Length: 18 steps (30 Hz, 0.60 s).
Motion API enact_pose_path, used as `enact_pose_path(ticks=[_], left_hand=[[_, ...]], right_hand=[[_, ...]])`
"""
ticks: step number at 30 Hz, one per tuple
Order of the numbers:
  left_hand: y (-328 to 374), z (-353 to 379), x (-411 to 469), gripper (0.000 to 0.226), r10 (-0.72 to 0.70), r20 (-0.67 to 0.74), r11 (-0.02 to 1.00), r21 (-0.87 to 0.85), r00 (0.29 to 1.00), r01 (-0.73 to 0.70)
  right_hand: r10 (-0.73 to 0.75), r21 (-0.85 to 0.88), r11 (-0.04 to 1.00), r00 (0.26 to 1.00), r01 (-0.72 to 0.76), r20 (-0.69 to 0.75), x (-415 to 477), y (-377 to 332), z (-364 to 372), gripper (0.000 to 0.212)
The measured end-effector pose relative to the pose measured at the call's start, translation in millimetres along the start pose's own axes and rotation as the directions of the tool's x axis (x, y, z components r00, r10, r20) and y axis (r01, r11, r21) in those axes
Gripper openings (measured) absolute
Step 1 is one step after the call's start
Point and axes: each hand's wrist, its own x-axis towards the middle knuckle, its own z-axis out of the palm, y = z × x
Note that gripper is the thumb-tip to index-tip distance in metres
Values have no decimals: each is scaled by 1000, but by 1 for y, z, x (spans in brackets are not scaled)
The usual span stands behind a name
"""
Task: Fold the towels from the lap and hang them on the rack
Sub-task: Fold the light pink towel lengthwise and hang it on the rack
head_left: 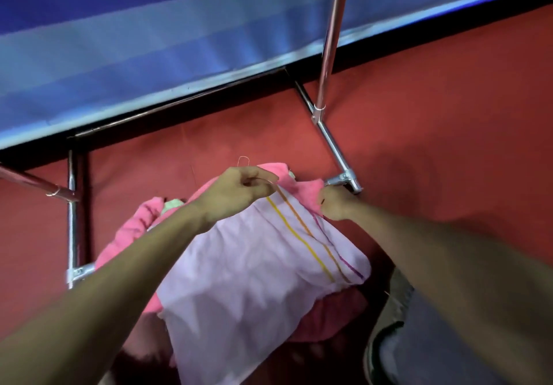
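A: While both arms reached forward over the lap, what did each grip have?

B: The left hand [239, 188] pinched the far edge of the pale striped towel [254, 268]; the right hand [336, 203] was closed on that same edge, near its purple stripe.

A: Where did the towel lie?

B: Spread over a heap of pink towels [125, 235] on the lap, above the red floor [434, 115]. The metal rack [329, 40] stood just beyond.

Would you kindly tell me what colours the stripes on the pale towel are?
Yellow, orange and purple stripes on the pale lilac towel, seen in the head view.
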Motion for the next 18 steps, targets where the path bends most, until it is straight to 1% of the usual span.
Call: enact_pose_path(ticks=[4,6,9,10,13,14,16,18], left_hand=[[-11,5,7,20,-38,32,999,-31,999,39],[-13,5,7,19,-48,38,998,-45,998,50],[-11,2,4,18,-52,20,998,-30,998,53],[-9,1,2,19,-49,16,999,-22,999,49],[0,-6,-10,21,-31,15,999,-12,999,32],[4,-9,-15,22,-22,17,1000,-13,1000,23],[15,-15,-28,21,1,19,1000,0,1000,-1],[27,-21,-43,20,33,1,999,15,999,-33]], right_hand=[[49,-9,999,999,-49,14,11,13,29,38],[59,0,998,998,-59,20,11,13,33,41],[58,14,998,998,-58,-27,9,10,26,36],[47,14,999,999,-46,-22,8,9,21,34],[-5,33,999,1000,5,-2,-5,-2,-1,19],[-20,43,999,1000,21,-3,-12,-8,-10,17],[-40,55,998,999,41,-19,-27,-22,-28,19],[-46,152,987,998,52,-42,-45,-40,-46,21]])
